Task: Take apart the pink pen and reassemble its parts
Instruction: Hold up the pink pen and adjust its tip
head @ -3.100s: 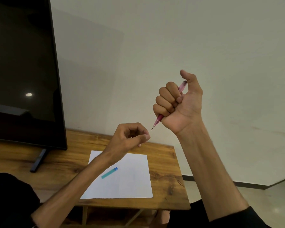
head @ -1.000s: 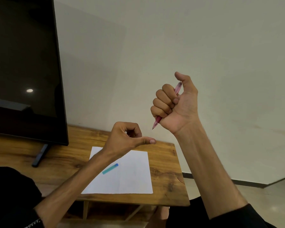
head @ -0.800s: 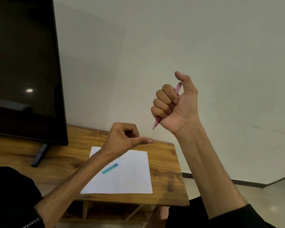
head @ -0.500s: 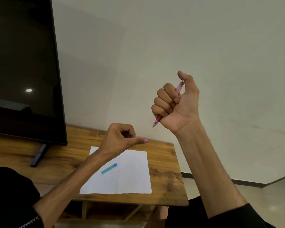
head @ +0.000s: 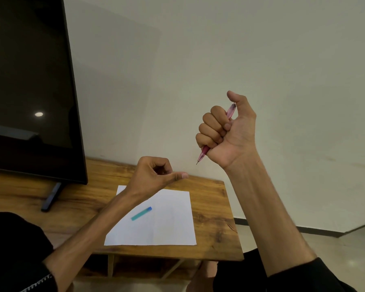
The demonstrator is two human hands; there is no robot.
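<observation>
My right hand [head: 230, 133] is raised in front of the wall, its fist shut around the pink pen [head: 204, 153]. The pen slants, with its translucent rear end against my thumb and its thin tip pointing down-left, out below my little finger. My left hand [head: 154, 175] hovers lower and to the left, a short gap from the tip. Its fingers are curled and its thumb stretches right. Nothing shows inside it. A small teal piece with a blue end [head: 141, 213] lies on the white paper [head: 173, 226].
The paper lies on a wooden table [head: 215, 207] against a plain wall. A large dark TV screen [head: 27, 85] stands on the table's left part, with its foot [head: 51, 197] near my left forearm. The floor [head: 335, 245] shows past the table's right edge.
My left hand went from a closed pinch near the pen tip to a lower position with its thumb stretched out. My right hand and the pen have barely moved.
</observation>
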